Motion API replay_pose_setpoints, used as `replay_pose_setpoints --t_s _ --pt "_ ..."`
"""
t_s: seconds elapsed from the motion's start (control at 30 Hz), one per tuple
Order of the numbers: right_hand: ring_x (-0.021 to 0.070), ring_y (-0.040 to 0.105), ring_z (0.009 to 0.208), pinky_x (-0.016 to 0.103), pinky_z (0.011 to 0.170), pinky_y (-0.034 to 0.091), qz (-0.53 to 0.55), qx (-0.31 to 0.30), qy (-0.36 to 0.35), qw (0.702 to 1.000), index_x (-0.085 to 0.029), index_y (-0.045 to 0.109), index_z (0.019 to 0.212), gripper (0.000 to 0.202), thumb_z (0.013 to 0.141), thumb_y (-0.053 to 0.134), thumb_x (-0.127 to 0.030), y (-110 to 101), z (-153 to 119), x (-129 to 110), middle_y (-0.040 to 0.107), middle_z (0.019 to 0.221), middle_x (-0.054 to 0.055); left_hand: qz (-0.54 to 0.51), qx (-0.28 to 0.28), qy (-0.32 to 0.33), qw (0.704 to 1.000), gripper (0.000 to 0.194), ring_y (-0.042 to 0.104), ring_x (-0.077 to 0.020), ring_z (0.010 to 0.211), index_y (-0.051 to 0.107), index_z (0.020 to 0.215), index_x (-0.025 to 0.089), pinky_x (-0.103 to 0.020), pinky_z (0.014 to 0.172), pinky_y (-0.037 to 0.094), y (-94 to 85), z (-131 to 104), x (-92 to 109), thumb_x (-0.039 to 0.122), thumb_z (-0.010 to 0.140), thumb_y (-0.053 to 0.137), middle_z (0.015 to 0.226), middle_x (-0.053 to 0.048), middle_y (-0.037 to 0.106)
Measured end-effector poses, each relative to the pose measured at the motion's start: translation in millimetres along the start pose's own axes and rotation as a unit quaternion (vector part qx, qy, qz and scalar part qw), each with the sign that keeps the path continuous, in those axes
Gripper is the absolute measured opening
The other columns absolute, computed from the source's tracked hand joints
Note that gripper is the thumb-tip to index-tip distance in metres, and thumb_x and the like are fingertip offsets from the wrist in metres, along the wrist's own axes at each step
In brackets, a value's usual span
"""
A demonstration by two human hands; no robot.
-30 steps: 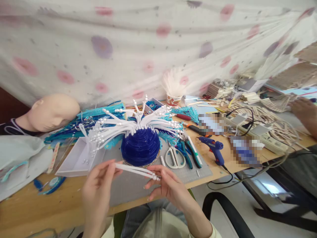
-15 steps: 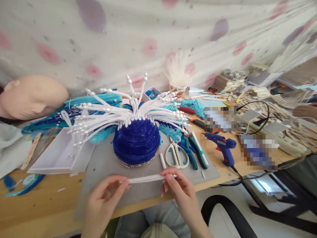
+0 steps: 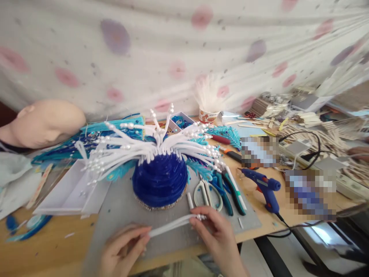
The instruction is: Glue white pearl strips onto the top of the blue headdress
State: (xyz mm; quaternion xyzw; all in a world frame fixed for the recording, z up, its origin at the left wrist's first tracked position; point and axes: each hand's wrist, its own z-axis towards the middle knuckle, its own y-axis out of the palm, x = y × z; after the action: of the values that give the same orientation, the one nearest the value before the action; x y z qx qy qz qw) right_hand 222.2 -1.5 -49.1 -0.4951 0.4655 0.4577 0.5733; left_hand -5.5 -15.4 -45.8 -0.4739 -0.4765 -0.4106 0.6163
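Observation:
Between my two hands stretches a thin white strip (image 3: 170, 226) like a fuzzy stem, tipped with small pearl beads at its right end. My left hand (image 3: 123, 246) pinches the left end between thumb and fingers. The thumb and forefinger of my right hand (image 3: 216, 232) are closed on the beaded end, which sits slightly higher. Just beyond them stands a dark blue dome-shaped headpiece (image 3: 160, 182) with a beaded rim. White stems (image 3: 127, 148) with pearl tips fan out from its top. Scissors (image 3: 206, 194) lie past my right hand on the grey mat (image 3: 115, 231).
Pliers (image 3: 235, 194) and a blue glue gun (image 3: 266, 188) lie to the right. An open white box (image 3: 60, 196) and a mannequin head (image 3: 53, 123) are on the left. A cup (image 3: 208, 115) of pale sticks stands behind. At the far right edge, another person's hand (image 3: 359, 153) shows.
The camera has tipped up, so the table sits lower in the picture. The white strip, nearly level before, now slants upward to the right, still held at both ends.

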Motion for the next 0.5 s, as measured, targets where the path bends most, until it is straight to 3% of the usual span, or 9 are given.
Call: replay_pose_setpoints --t_s 0.1,0.2,0.4,0.5 --pt "0.012 0.064 0.053 0.017 0.048 0.052 0.052 0.016 -0.004 0.998 -0.021 0.074 0.084 0.023 0.084 0.077 -0.043 -2 1 -7 0.067 0.064 0.0 0.043 -0.008 0.042 0.998 0.017 0.063 -0.013 0.06 0.083 0.082 0.027 -0.021 0.055 0.053 -6.0 -2 4 0.042 0.081 0.077 0.079 -0.002 0.073" --pt "0.0103 0.062 0.049 0.017 0.047 0.054 0.101 0.029 -0.011 0.994 -0.021 0.074 0.084 0.021 0.081 0.08 -0.041 -2 -5 -12 0.067 0.062 -0.001 0.067 0.028 0.093 0.993 0.013 0.067 -0.0152 0.073 0.082 0.087 0.026 -0.022 0.065 0.055 -13.2 -4 9 0.036 0.083 0.074 0.085 -0.003 0.074" --pt "0.0108 0.064 0.048 0.019 0.048 0.056 0.134 0.043 -0.042 0.989 -0.021 0.075 0.08 0.017 0.075 0.084 -0.034 -4 -8 -30 0.069 0.061 -0.002 0.119 -0.069 0.166 0.976 0.014 0.064 -0.0145 0.062 0.083 0.087 0.026 -0.022 0.057 0.054 -11.5 8 30 0.031 0.086 0.07 0.073 -0.002 0.072" --pt "0.0118 0.067 0.051 0.019 0.05 0.057 0.135 0.048 -0.06 0.988 -0.021 0.075 0.079 0.015 0.076 0.084 -0.032 -7 2 -41 0.07 0.063 -0.001 0.159 -0.051 0.198 0.966 0.021 0.064 -0.0156 0.063 0.083 0.098 0.028 -0.023 0.058 0.056 -4.1 20 38 0.027 0.082 0.07 0.074 -0.003 0.069"
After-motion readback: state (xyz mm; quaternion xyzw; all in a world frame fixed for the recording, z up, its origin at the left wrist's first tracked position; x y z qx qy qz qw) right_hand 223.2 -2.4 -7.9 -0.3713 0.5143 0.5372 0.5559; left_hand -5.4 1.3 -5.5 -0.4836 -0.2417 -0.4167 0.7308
